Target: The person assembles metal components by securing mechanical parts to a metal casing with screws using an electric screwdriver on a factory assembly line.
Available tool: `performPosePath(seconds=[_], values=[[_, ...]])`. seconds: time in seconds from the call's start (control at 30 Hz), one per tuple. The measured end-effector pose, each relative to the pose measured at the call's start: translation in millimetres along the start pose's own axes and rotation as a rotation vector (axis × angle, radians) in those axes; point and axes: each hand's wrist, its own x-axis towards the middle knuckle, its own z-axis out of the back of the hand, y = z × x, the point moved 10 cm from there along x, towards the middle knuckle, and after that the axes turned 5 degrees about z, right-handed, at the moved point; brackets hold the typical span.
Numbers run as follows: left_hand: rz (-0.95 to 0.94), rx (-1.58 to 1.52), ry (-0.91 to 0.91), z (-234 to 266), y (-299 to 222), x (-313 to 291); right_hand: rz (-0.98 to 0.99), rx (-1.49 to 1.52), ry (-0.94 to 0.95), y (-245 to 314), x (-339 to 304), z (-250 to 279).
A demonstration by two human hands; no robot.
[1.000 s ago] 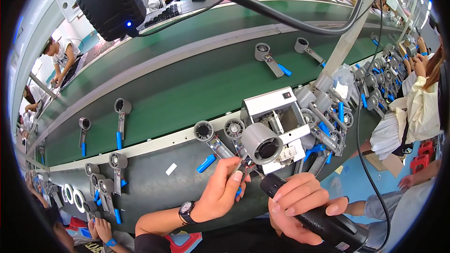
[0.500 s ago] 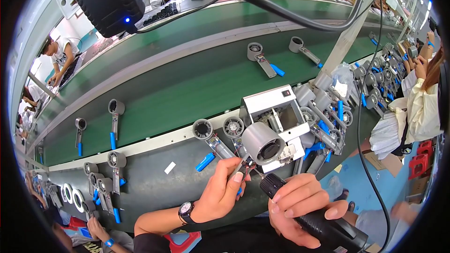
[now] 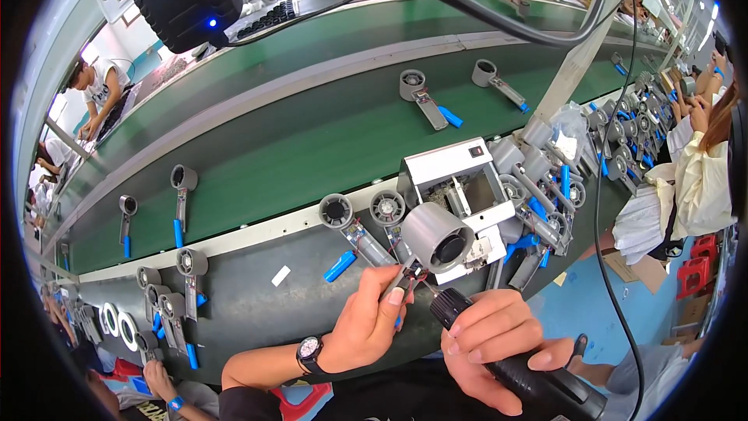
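Observation:
My left hand (image 3: 365, 318) is closed around the handle of a grey handheld fan body (image 3: 431, 230). The fan's round head points up and away, and small wired parts show at the handle's neck. In my right hand (image 3: 492, 343) is a black electric screwdriver (image 3: 452, 308), gripped round its barrel. Its thin bit points left into the neck just beyond my left fingertips; whether it sits on a screw is too small to tell. Right behind the fan stands a white box-shaped screw feeder (image 3: 440, 162), partly hidden by the fan head.
Two opened fan bodies (image 3: 336, 210) with a blue battery (image 3: 340, 266) lie left of the feeder. A pile of them (image 3: 538, 187) is at its right. More ride the green conveyor belt (image 3: 296, 132). A black cable (image 3: 598, 242) hangs at right. Co-workers sit on several sides.
Fan bodies on the belt have shifted slightly left. Across the belt, a co-worker's arm now reaches out to a grey part. My hands and the screwdriver have barely moved.

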Motion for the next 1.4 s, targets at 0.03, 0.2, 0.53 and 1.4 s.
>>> performPosePath(seconds=[0.03, 0.2, 0.53, 1.4], values=[[-0.008, 0.007, -0.001, 0, -1, 0, 0.035, -0.013, -0.036, 3, -2, 3], [0.018, 0.011, -0.021, 4, -1, 0, -0.004, 0.002, -0.052, -1, -5, 4], [0.045, -0.065, -0.014, 12, -1, 5, -0.013, 0.056, 0.008, -6, 1, -3], [-0.244, 1.085, -1.173, 248, 22, 100, -0.339, -0.197, -0.139, -4, -23, 110]])
